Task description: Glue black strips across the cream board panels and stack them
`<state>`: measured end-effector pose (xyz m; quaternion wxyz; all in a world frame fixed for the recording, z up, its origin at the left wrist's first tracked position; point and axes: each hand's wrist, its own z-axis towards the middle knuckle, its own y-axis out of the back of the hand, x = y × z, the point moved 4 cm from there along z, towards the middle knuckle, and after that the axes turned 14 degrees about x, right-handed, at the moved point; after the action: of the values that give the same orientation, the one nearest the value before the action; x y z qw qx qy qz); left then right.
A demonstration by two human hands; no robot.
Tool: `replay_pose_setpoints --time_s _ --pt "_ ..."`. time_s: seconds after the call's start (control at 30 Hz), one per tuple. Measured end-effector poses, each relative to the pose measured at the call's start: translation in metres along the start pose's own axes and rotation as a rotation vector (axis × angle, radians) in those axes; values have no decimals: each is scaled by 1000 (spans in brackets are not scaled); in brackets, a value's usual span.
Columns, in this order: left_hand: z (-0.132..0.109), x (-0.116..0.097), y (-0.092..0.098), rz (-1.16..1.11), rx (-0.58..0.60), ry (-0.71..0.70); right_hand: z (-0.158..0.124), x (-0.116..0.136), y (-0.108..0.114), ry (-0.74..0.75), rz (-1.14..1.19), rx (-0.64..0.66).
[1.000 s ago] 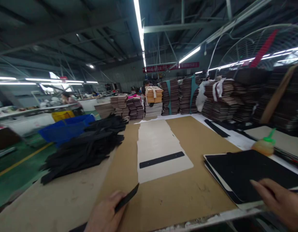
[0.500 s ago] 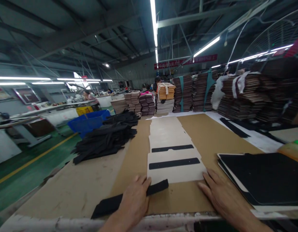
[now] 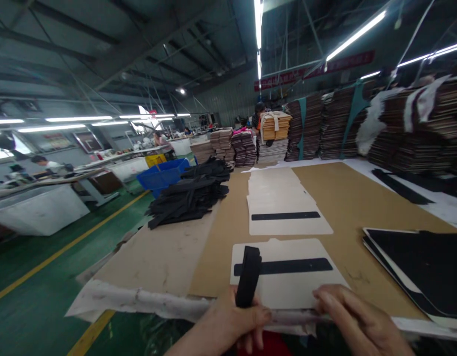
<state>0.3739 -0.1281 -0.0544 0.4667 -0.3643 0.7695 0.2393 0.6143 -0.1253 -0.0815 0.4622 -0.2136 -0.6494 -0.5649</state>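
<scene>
A cream panel (image 3: 287,294) with a black strip (image 3: 297,266) across it lies at the table's near edge. My left hand (image 3: 239,319) is closed round a bundle of black strips (image 3: 248,277), held upright over the panel's left part; the thumb lies by its front edge. My right hand (image 3: 347,314) has its fingers bent and pinched on the panel's front right corner. Farther back rests a row of overlapping cream panels (image 3: 276,185). The nearest one bears another black strip (image 3: 285,216).
A heap of black strips (image 3: 191,193) sits at the table's left side. Black and cream panels (image 3: 428,272) are stacked at the right. Tall brown stacks (image 3: 339,123) line the far end. A blue bin (image 3: 163,174) stands on the floor at left; people sit at benches beyond.
The front panel has come toward me, away from the row. My left hand has lifted the strip bundle from the table and turned it upright. The view has swung left.
</scene>
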Motion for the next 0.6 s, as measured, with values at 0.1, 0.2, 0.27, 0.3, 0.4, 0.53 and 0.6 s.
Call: replay_pose_setpoints --time_s 0.1,0.2,0.27,0.3,0.4,0.53,0.6 --pt "22 3 -11 -211 60 -72 19 35 -24 20 180 85" --pt "33 0 -20 -286 72 -111 30 45 -39 66 250 70" --pt "35 -3 -25 -306 100 -132 32 44 -44 63 259 59" --pt "36 -4 -28 -312 117 -140 32 43 -44 50 262 57" --pt "38 -5 -33 -335 157 -146 31 41 -44 -9 286 71" --pt "40 -3 -38 -348 196 -128 31 42 -37 -52 359 66" --pt "40 -2 -39 -366 199 -117 32 45 -34 -5 360 63"
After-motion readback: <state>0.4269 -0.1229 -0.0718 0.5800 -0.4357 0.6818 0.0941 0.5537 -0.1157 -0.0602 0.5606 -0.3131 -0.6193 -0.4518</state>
